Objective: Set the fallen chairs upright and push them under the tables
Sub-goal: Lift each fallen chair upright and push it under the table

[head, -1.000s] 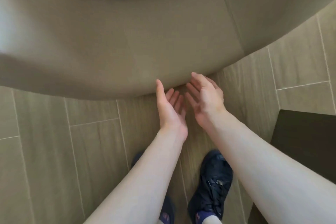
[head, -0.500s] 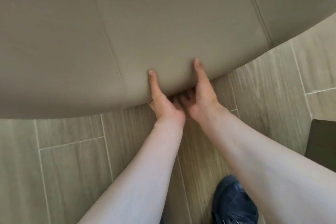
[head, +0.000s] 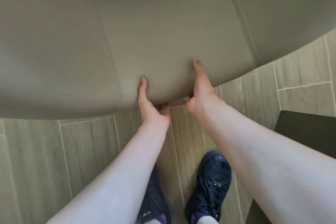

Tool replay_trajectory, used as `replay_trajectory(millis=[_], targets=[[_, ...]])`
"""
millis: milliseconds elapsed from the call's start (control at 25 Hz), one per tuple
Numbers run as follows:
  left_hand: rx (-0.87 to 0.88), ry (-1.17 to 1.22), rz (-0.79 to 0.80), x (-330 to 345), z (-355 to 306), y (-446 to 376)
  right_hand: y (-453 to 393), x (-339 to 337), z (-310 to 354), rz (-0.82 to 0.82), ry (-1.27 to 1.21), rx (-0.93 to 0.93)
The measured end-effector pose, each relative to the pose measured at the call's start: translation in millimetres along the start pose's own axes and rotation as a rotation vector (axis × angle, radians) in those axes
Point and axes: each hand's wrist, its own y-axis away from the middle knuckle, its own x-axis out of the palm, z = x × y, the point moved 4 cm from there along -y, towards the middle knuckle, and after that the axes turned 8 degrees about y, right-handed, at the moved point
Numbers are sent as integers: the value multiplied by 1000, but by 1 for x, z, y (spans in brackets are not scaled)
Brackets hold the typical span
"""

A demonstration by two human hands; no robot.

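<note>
Chair: a padded, beige upholstered chair (head: 163, 32) fills the upper part of the view, its curved stitched shell turned toward the camera and its lower edge close over the floor; whether it lies tipped or stands cannot be told from this angle.
Left hand: the left hand (head: 151, 107) is clamped on the chair's lower edge, thumb laid up the outer face, fingers curled underneath and mostly hidden.
Right hand: the right hand (head: 201, 89) grips the same edge just beside the left, thumb stretched up the upholstery, fingers tucked below.
Floor: wood-look tiles (head: 87, 151) are seen under the chair, with two dark shoes (head: 211, 185) planted just behind the hands.
Tabletop: a dark slab (head: 307, 131) at the right edge may be a tabletop; this cannot be confirmed.
Step in hand: the grip is judged to be set for a lift or a swing of the chair.
Progress: an early stage is judged; the chair is held but not shown righted, and nothing is seen pushed under a table.
Left to do: righting, then sliding under a table; other chairs are out of view.
</note>
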Motion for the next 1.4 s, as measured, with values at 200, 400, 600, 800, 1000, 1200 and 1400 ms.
replay_trajectory(millis=[200, 400, 600, 800, 1000, 1200, 1400], targets=[[21, -45, -100, -23, -45, 86, 84, -22, 1, -32, -143, 9], [-14, -98, -189, -30, -85, 170, 179, -32, -14, -60, 477, 89], [-50, -167, -199, -14, -123, 255, 288, -26, -31, 97, 1360, -225], [-44, -196, -221, 38, -174, 331, 380, -17, 4, -63, 1991, -1507], [-36, -218, -182, 102, -218, 375, 414, 27, 72, -115, 2135, -1781], [-53, -242, -139, 149, -252, 399, 425, 68, 158, -238, 2315, -1552], [-51, -296, -144, 173, -282, 409, 451, 95, 196, -152, 2418, -1657]])
